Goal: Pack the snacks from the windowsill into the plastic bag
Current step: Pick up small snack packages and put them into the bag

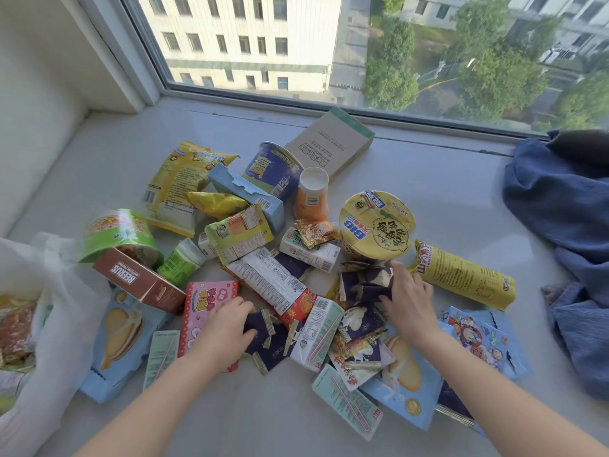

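Several snacks lie heaped on the white windowsill [428,192]. My left hand [227,328] grips a small dark blue sachet [260,324] beside a pink box [204,305]. My right hand [408,298] is closed on several dark blue sachets [369,285] just below a yellow noodle cup [379,225]. The white plastic bag [49,308] lies open at the left edge with some snacks inside.
A brown box [138,282], a green noodle cup [118,232], a blue noodle cup [273,169], a yellow cracker pack [468,275] and light blue biscuit bags [405,384] fill the pile. A cardboard box [329,143] lies by the window. Blue cloth [566,209] sits at right.
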